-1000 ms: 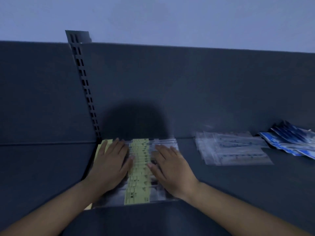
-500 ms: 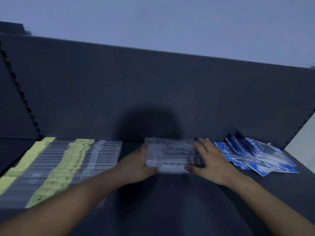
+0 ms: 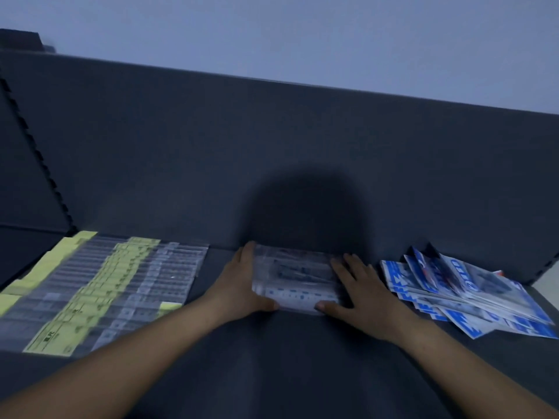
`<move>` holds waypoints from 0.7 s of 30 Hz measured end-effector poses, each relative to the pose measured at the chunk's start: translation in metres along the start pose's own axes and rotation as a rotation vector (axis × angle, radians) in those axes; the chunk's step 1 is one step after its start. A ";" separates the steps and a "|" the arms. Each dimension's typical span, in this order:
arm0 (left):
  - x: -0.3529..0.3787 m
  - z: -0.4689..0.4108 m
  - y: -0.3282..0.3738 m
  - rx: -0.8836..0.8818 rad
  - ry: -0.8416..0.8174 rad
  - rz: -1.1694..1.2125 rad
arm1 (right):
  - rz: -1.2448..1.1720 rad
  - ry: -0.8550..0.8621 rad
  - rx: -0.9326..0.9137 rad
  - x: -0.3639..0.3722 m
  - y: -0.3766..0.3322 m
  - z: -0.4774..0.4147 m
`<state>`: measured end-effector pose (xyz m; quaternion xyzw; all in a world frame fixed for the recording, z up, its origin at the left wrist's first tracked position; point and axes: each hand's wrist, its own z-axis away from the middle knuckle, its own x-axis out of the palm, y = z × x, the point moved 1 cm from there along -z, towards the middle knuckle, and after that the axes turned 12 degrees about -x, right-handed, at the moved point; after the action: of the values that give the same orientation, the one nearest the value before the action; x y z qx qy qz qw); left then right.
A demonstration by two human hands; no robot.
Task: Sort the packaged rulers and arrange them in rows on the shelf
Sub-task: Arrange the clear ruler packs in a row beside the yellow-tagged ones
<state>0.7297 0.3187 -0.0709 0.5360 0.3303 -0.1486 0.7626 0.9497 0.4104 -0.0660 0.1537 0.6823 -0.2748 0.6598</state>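
Fingers (image 3: 245, 261) of both hands are straight and extended, pressing rather than gripping. At far left, yellow-labelled rulers (image 3: 99, 294) lie in overlapping rows on the shelf (image 3: 302, 364). The left hand (image 3: 239, 285) flanks the clear ruler packets (image 3: 295, 279), which sit mid-shelf against the back panel (image 3: 272, 152). The right hand (image 3: 360, 294) lies flat on their right end. Blue packets (image 3: 472, 294) are fanned loosely at far right.

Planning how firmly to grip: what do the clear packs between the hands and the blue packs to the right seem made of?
Clear packs: thin transparent plastic film, glossy; ruler markings show through. Blue packs: glossy film too, judging by pale sheen, over blue-and-white printed inserts, probably paper or card; blur leaves that open.
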 end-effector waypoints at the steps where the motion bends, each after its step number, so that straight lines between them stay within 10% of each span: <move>1: 0.001 -0.003 0.000 -0.036 -0.020 0.058 | -0.024 0.005 -0.016 0.003 -0.003 -0.002; 9: -0.007 -0.026 0.012 -0.386 -0.082 0.774 | -0.416 0.408 0.224 0.015 -0.008 -0.014; 21: -0.012 -0.023 0.021 -0.183 -0.145 0.466 | -0.586 0.506 0.147 0.008 0.000 -0.006</move>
<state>0.7247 0.3466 -0.0522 0.5141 0.1546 0.0236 0.8434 0.9447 0.4128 -0.0741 0.0621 0.8167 -0.4532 0.3518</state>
